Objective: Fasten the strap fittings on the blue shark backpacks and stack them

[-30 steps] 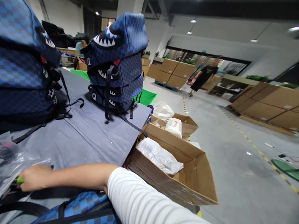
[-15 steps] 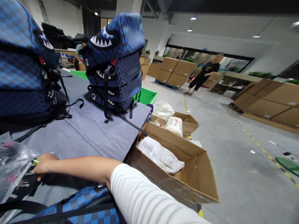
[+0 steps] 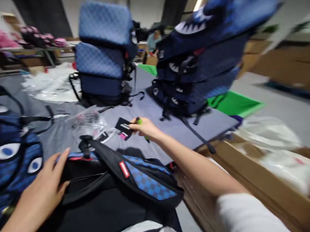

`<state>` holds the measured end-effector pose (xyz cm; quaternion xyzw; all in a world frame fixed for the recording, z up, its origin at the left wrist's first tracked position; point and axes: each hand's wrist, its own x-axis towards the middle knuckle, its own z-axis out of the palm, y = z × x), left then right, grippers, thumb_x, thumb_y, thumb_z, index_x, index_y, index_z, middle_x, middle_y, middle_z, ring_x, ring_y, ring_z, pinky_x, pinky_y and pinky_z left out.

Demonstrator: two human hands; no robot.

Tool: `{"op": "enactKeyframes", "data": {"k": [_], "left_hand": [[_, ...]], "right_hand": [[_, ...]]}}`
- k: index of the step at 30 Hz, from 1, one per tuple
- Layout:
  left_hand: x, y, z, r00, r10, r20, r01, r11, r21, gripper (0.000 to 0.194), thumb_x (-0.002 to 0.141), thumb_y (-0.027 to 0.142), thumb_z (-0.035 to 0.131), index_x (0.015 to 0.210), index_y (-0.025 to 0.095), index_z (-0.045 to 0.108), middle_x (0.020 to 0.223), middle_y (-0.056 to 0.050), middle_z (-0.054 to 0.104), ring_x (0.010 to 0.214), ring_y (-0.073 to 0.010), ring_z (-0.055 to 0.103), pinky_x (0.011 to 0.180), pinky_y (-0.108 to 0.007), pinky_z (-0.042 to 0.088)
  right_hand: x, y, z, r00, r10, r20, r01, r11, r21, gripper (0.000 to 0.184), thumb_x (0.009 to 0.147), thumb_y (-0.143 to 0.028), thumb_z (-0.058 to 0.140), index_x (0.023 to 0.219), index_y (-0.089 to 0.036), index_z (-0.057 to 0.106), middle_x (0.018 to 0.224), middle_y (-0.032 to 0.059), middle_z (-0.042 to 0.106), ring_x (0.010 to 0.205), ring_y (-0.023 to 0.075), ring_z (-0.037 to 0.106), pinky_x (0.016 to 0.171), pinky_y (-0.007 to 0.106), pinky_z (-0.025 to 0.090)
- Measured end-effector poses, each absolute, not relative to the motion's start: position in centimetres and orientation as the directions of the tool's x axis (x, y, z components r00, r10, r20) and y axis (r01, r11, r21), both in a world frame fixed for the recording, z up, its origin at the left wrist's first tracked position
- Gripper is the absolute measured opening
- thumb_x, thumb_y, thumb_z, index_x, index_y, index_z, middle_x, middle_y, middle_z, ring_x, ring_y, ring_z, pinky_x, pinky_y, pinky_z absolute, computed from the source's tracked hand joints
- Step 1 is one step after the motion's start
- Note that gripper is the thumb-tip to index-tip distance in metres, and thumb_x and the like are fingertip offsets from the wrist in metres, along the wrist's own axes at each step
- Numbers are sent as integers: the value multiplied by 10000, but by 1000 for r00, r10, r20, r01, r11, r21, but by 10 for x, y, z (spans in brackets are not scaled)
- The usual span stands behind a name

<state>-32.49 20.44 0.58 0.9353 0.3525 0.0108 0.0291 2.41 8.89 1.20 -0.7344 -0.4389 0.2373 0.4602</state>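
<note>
A blue-and-black checkered backpack (image 3: 152,180) lies in front of me with its top open and its dark inside showing. At the left of that opening, my left hand (image 3: 44,191) grips the bag's rim, thumb on the inner side. Beyond the bag, my right hand (image 3: 145,127) is closed on a black hang tag (image 3: 123,127) with white print and a pink patch. A slim green-and-black item (image 3: 138,121), too blurred to name, also sits in that hand. Just left of the tag lies a clear plastic bag (image 3: 88,124) with dark and pink contents.
Stacked checkered backpacks (image 3: 99,59) stand at the back, with another shark-mouth stack (image 3: 194,66) to the right. More backpacks (image 3: 13,152) lie at left. White plastic bags (image 3: 53,83) cover the far table. An open carton (image 3: 245,173) stands beyond the table's right edge.
The view has swung left, bringing my left hand and the open backpack into sight. My right hand has lifted the black tag from beside the clear bag.
</note>
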Motion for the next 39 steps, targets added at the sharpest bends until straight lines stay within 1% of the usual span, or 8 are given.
{"op": "enactKeyframes", "data": {"k": [7,11,13,19,24,29,35,39], "left_hand": [[-327,197,7,700,713,47,707,-700,102,788,874,218,522,1580,262,174,1595,-143,284,1338,-357,501,1011,-456,516],[-328,173,15,606,653,455,618,-746,247,605,932,312,548,1502,205,374,1608,-164,272,1466,-362,315,1172,-536,330],[-323,149,23,492,638,593,509,-763,398,467,939,336,569,1392,234,511,1495,-126,465,1371,-298,460,1126,-483,398],[-288,86,31,739,669,80,-4,-115,993,411,807,320,727,1180,203,601,996,-33,707,805,-139,675,683,-238,535],[-290,72,16,658,750,70,-10,-85,996,190,822,315,711,823,166,594,703,25,654,617,-102,634,608,-208,506],[-309,66,5,558,787,264,85,-370,925,112,882,290,659,871,184,623,687,27,674,605,-102,637,569,-194,476],[-362,94,-9,198,762,617,432,-633,642,509,884,423,676,1330,227,530,1401,-116,569,1322,-256,519,1076,-427,459],[-393,115,-36,207,907,367,637,-410,653,823,832,551,679,1489,176,356,1519,-180,448,1406,-328,437,1143,-532,389]], "right_hand": [[-7,37,32,505,828,244,391,33,-920,116,797,-278,626,864,-183,619,698,22,680,647,162,656,546,247,475],[-36,19,43,304,713,631,690,292,-662,172,787,-96,538,834,-205,663,1050,72,723,997,204,681,886,373,530],[-49,13,47,179,691,700,740,375,-559,221,801,-49,516,830,-212,662,1117,75,711,1068,204,666,925,377,524],[-89,0,52,-111,733,671,629,574,-524,193,906,-101,511,929,-209,670,1054,82,736,996,181,704,856,323,566],[-104,-13,48,54,875,482,605,355,-713,319,957,-167,521,1256,-235,607,1042,50,767,861,153,741,731,251,582],[-112,-7,46,-133,911,391,651,378,-658,162,961,-206,534,923,-201,691,762,11,733,655,133,686,609,220,512],[-119,23,39,-79,816,572,804,391,-448,179,922,-141,518,957,-203,682,881,47,744,790,174,704,702,262,512],[-138,50,40,-120,931,345,939,219,-264,348,813,-50,519,1068,-213,691,938,50,771,867,204,721,704,261,480]]}}
